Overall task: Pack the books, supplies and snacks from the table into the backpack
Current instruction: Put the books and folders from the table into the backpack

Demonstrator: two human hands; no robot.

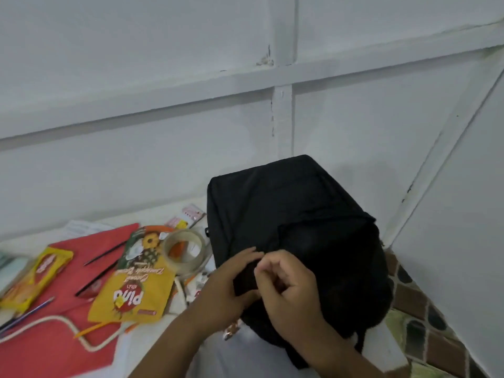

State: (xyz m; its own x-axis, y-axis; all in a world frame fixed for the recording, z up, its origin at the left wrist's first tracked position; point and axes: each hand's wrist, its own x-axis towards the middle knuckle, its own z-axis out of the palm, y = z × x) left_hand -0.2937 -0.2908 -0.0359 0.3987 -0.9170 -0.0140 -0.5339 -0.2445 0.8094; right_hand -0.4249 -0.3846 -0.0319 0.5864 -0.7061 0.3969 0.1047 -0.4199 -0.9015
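Observation:
A black backpack (294,214) stands on the white table (245,358) against the wall. My left hand (229,282) grips a fold of its black fabric at the near top edge. My right hand (286,282) pinches something small at the same spot, probably a zipper pull; it is too dark to make out. Left of the bag lie a yellow and green biscuit pouch (136,285), a roll of clear tape (185,249), a yellow snack pack (38,276), pens (105,252) and a red folder (68,309).
A white cord (73,331) snakes across the red folder. Small sachets (191,214) lie by the wall behind the tape. White papers (81,227) poke out behind the folder. The table's right edge drops to a patterned tile floor (425,309).

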